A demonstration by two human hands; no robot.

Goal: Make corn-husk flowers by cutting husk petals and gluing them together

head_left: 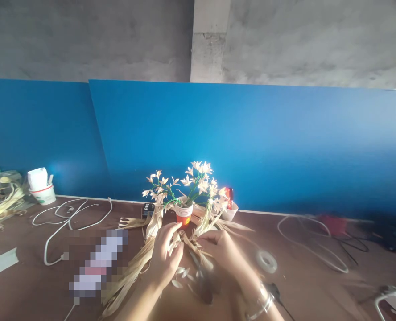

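My left hand (pixel 166 256) is closed, its thumb and fingers pinching a pale strip of dried corn husk (pixel 175 244). Opposite it, my right hand (pixel 220 245) has curled, blurred fingers beside a husk bundle; whatever they hold is hidden. Just beyond both hands stands a red-and-white paper cup (pixel 183 217) with green-stemmed artificial flowers (pixel 203 185) of cream petals. Long husk strips (pixel 134 263) spread to the left of the cup. Below the hands lie small loose petals (pixel 181 277) and a dark, blurred tool (pixel 204 285), seemingly scissors.
A roll of clear tape (pixel 266 261) lies right of my right arm. Behind is a white cup (pixel 230 212) with something red. White cables (pixel 69 218) curl at left, near a white bucket (pixel 43 195); another cable (pixel 318 256) loops at right. A blue partition (pixel 245 142) borders the table.
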